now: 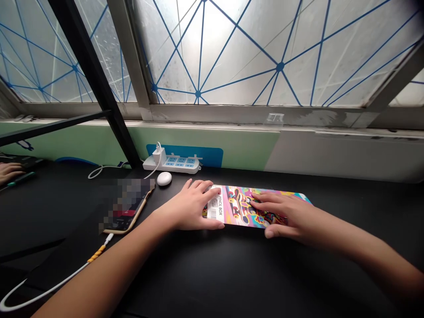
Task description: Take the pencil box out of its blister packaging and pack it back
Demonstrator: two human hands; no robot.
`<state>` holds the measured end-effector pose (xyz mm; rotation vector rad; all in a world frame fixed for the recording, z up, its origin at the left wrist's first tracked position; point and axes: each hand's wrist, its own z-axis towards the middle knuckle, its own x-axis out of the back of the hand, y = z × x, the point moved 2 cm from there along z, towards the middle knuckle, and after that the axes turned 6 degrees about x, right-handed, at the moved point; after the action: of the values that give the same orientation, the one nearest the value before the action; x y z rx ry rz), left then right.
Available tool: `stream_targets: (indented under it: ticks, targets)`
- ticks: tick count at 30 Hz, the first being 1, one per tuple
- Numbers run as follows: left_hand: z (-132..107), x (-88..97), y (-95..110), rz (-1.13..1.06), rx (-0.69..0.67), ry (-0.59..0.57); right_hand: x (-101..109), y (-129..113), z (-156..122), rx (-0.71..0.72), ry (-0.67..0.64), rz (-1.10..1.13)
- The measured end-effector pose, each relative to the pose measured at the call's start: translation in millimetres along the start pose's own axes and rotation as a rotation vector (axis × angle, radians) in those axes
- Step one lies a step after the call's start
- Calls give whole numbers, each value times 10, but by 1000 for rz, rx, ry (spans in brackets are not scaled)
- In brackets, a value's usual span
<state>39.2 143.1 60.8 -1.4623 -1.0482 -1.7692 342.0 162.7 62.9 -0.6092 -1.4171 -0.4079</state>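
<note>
A flat, colourful pencil box (236,205) lies lengthwise on the black table, with a white label and barcode at its left end. My left hand (194,205) is around that left end, its thumb along the near edge and its index finger on the label. The other left fingers reach past the far edge. Across the right half of the box lies my right hand (286,214), fingers on the printed cover and thumb at the near edge. Both hands hold the box against the table; its underside is hidden.
Left of the box are a phone (130,216) with a white charging cable (49,289) and a round white case (164,179). A power strip (179,164) stands by the wall. Another person's hand (9,172) shows at far left, near a black metal post (99,84).
</note>
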Motion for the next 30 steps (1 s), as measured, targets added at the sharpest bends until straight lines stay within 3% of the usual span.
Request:
stream_targets:
  ticks: [3,6,9,13,18,23,27,30]
  targets:
    - [-18,-53,126,21,23,-7,-120,-298,120,-22,101,-83]
    - [-8,-142,227,23,85,-13,-311,-565,281,70,144,-181]
    - [16,-219,261,32,106,-4,-418,-673,389,147,160,-233]
    - [39,-261,240,27,129,-18,-349,-604,377,155,121,-158]
    - [67,-271,281,39,117,-31,-143,-269,72,87,-27,-37]
    - [83,-294,299,25,107,-21,-15,22,-156,30,36,-80]
    - [87,-296,307,52,124,-28,-128,-223,21,44,177,-180]
    - [91,-286,298,60,132,-36,-303,-479,204,108,186,-237]
